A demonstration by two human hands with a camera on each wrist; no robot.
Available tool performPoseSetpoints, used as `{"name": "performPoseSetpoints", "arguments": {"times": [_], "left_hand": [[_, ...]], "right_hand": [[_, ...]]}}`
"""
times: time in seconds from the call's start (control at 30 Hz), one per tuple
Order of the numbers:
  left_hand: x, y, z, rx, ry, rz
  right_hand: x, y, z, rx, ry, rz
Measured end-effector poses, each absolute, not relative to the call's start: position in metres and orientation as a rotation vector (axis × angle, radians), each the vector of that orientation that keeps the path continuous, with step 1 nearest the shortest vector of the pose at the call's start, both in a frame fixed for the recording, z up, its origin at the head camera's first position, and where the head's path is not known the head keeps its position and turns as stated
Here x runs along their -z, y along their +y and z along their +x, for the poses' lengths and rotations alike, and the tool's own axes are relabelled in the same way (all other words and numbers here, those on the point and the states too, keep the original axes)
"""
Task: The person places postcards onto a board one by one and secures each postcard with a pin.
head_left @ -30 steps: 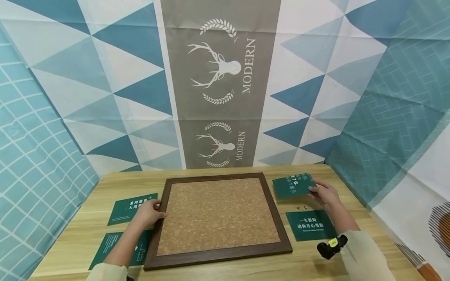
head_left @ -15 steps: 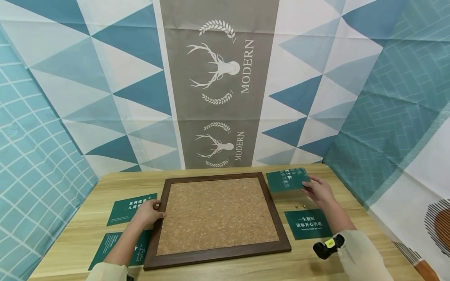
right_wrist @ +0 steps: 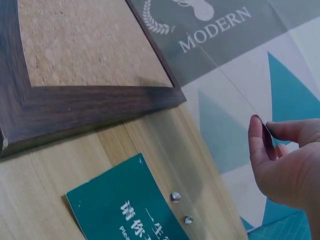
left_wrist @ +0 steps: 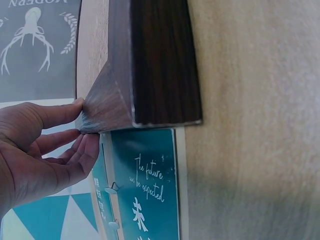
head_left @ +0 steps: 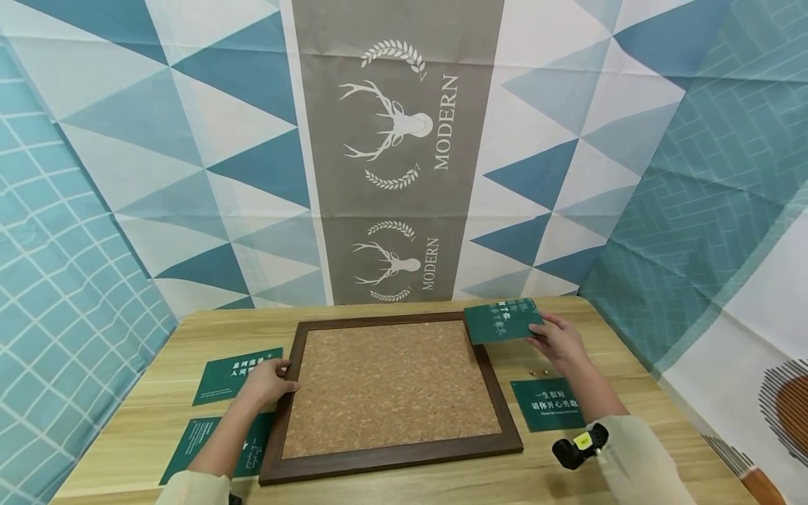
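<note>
In the head view a cork board (head_left: 391, 386) with a dark brown wooden frame lies on the table. My left hand (head_left: 266, 382) grips its left rim; in the left wrist view the thumb and fingers of that hand (left_wrist: 50, 142) pinch the frame edge (left_wrist: 107, 100). My right hand (head_left: 558, 342) pinches a green card (head_left: 501, 321) with white lettering by its right edge. This card is raised and overlaps the board's upper right corner. The right wrist view shows the pinching fingers (right_wrist: 260, 142), with the card as a thin edge-on line.
Another green card (head_left: 546, 405) lies right of the board, with two small metallic pins (right_wrist: 175, 196) beside it. Two more green cards, an upper one (head_left: 217, 382) and a lower one (head_left: 189, 445), lie on the left, partly behind my left arm. Patterned cloth (head_left: 391, 175) hangs behind the table.
My right hand has carried the green card leftward, from beside the board to over its upper right corner. The left hand has stayed on the frame.
</note>
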State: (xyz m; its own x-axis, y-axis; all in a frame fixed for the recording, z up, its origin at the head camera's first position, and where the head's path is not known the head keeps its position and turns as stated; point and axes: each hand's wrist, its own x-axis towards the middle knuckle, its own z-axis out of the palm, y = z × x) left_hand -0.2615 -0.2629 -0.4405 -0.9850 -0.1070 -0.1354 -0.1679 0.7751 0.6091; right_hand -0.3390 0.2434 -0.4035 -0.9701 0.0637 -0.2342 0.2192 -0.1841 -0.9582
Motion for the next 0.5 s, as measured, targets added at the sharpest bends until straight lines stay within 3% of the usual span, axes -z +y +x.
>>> {"name": "performPoseSetpoints", "arguments": {"times": [0.5], "left_hand": [[0.443, -0.265, -0.261, -1.021, 2.862, -0.223]], "right_hand": [[0.406, 0.217, -0.336, 2.331, 1.911, 0.304]]}}
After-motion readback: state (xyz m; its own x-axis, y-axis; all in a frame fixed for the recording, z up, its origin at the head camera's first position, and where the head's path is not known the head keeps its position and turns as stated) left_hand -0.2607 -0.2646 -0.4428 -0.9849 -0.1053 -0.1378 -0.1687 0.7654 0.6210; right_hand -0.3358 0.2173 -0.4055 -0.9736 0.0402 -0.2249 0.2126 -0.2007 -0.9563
